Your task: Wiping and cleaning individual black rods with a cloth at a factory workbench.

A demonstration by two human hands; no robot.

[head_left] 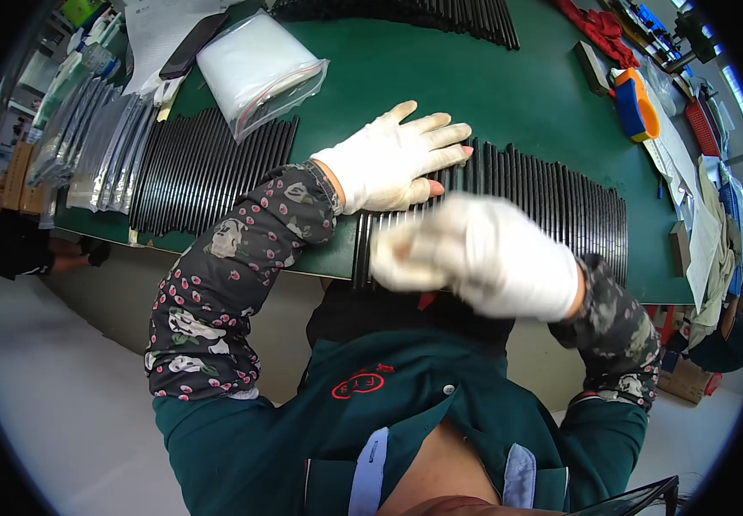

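– Glasses (669,487) with a dark frame show at the lower right, beside a green shirt (410,370). What about the left hand (393,163)?

– White-gloved, near the middle of the frame, fingers spread and released, at the left end of a row of black rods (560,202).

– Where does that row run?

– From the centre to the right, across the green table (380,77). Another row of rods (217,172) lies left of centre.

– And the right hand (513,258)?

– Blurred, just right of centre over the rods' near ends, fingers bent around a pale wad (401,262); I cannot tell its material.

– Upper left?

– A clear bag (255,69) with white contents.
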